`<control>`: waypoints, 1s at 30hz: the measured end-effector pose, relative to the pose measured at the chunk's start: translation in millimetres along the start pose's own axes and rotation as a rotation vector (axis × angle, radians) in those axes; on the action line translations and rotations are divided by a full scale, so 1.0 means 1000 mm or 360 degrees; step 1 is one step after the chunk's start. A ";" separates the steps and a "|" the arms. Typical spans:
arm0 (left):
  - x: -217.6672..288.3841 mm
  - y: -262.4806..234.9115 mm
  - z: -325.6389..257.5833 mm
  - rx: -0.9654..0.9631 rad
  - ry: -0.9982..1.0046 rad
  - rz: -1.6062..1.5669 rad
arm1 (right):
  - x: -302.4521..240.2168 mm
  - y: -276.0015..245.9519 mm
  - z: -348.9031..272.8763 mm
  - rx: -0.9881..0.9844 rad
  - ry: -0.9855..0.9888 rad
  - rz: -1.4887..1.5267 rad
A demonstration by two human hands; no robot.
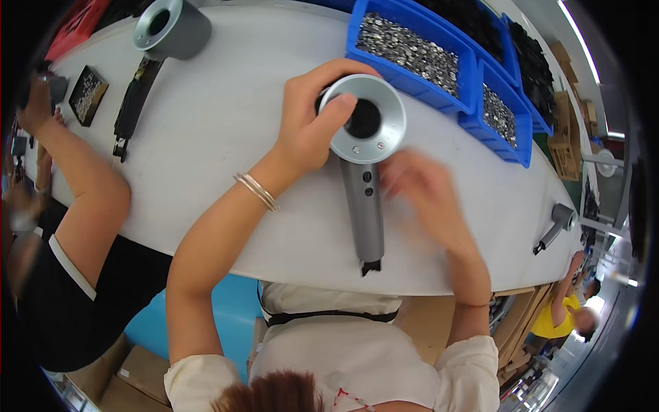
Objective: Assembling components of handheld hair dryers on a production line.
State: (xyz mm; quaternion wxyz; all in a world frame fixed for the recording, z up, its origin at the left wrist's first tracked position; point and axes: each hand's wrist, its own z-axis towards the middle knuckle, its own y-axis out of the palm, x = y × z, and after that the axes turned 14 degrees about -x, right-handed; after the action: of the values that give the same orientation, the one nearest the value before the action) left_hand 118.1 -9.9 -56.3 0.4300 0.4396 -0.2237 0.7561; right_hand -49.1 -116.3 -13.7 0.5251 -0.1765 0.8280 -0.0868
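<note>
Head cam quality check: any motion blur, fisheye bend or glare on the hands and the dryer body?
Head view: the right hand is smeared by motion blur; the left hand gripping the grey hair dryer body is sharp. Head view: strong fisheye, the white table edge bows and the corners go black. Head view: light is even, with soft sheen on the dryer's ring and a blown-out ceiling light strip at the upper right.

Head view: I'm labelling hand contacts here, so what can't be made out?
- Right hand: motion-blurred; its fingers and any grip are unreadable.
- Grey hair-dryer body with round silver head: its far side is covered by the left hand.
- Small silvery parts in the blue plastic bin: too small to identify.
</note>
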 end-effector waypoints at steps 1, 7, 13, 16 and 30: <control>-0.003 -0.003 0.001 -0.0019 -0.0040 -0.0192 | 0.005 -0.019 0.007 0.0282 -0.0162 -0.0130; -0.003 -0.006 0.004 -0.0284 -0.0154 -0.0041 | 0.006 -0.141 0.108 0.0809 -0.0366 -0.1310; -0.005 -0.008 0.003 -0.0295 -0.0122 0.0001 | 0.002 -0.147 0.123 0.0664 -0.0117 -0.1306; -0.004 -0.007 0.004 -0.0305 -0.0116 0.0005 | 0.001 -0.146 0.112 0.0761 -0.0107 -0.1259; -0.007 -0.007 0.003 -0.0316 -0.0170 0.0012 | -0.008 -0.010 -0.024 0.0443 -0.0740 -0.0624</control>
State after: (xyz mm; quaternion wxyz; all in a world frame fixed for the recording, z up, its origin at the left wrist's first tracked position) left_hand 127.4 -11.7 -60.9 0.4560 0.4337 -0.3218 0.7074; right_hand -65.7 -123.0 6.8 0.6922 -0.2742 0.6166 -0.2559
